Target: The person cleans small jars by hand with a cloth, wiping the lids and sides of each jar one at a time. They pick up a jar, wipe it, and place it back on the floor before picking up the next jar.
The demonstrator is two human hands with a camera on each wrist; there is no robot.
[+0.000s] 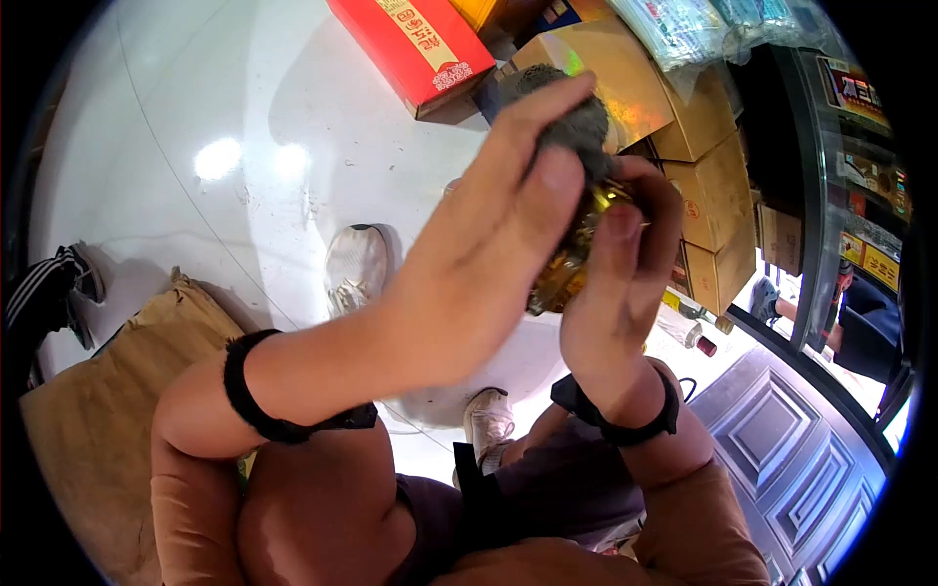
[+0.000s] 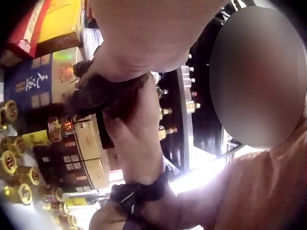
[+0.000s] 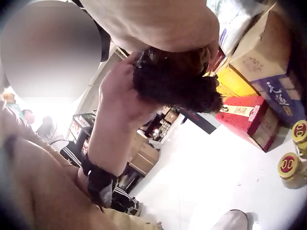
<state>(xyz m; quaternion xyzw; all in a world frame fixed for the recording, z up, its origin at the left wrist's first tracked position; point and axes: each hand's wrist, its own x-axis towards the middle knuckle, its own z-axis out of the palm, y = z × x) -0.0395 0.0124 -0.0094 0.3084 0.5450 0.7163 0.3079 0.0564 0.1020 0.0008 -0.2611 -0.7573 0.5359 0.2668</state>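
Observation:
Both hands meet in front of the body, raised above the floor. My left hand (image 1: 469, 244) holds a dark grey cloth (image 1: 576, 127) between thumb and fingers, against a shiny amber-and-gold glass bottle (image 1: 559, 278). On the other side, my right hand (image 1: 620, 269) grips that bottle with curled fingers and thumb. Much of the bottle is hidden behind the hands and cloth. In the right wrist view the cloth (image 3: 177, 91) hangs dark below the brown glass. The left wrist view shows the dark cloth (image 2: 100, 98) between both hands.
A red box (image 1: 420, 59) and stacked cartons (image 1: 703, 195) stand ahead and right. Several gold-lidded bottles (image 2: 19, 191) are at floor level. A clear bottle (image 1: 684, 330) lies near a grey panelled door (image 1: 772, 430). Brown sacking (image 1: 127, 391) lies at left, near another person's shoe (image 1: 86, 273).

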